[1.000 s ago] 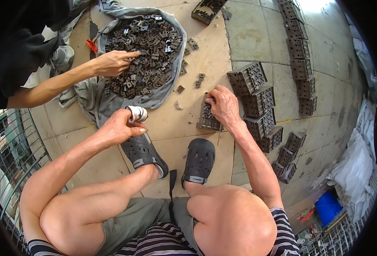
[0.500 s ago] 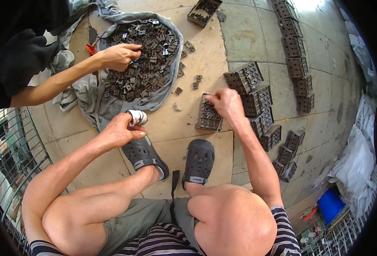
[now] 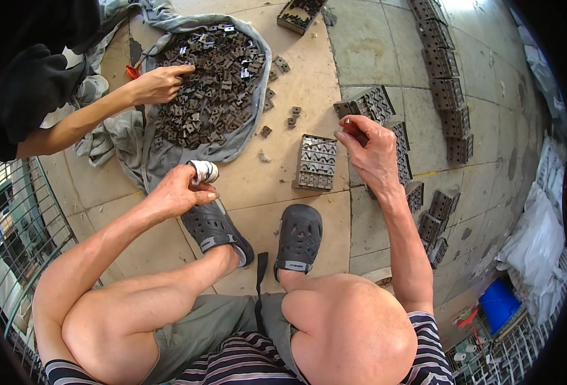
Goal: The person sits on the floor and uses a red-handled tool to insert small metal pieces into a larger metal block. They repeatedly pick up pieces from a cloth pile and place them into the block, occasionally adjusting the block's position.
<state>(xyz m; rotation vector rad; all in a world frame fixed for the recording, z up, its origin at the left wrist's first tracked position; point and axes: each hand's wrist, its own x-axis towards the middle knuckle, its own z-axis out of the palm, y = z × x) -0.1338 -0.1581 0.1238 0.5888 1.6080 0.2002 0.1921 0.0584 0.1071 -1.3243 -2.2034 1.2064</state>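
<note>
My left hand (image 3: 175, 191) is held above my left shoe, its fingers curled and thumb pressed in. White wrapping (image 3: 204, 171) shows around a finger; whatever lies in the grip is hidden. To the right, my right hand (image 3: 374, 149) is raised with thumb and fingers bent together, and a tiny shiny bit shows at the fingertips, too small to name. It hovers in front of a row of dark metal blocks (image 3: 374, 104), partly hiding them. Left of it, a rectangular set of metal blocks (image 3: 317, 162) with wavy grooves and holes lies on the tan board.
A grey cloth (image 3: 261, 102) surrounds a heap of small dark metal parts (image 3: 213, 83), where a co-worker's hand (image 3: 161, 85) reaches in. An open box (image 3: 301, 15) of small dark pieces stands at the back. More block rows (image 3: 447, 93) line the right floor. A wire rack (image 3: 33, 224) borders the left.
My right hand has lifted off the grooved block set and moved up and right, uncovering it. The co-worker's hand has shifted slightly left. My left hand stays nearly in place.
</note>
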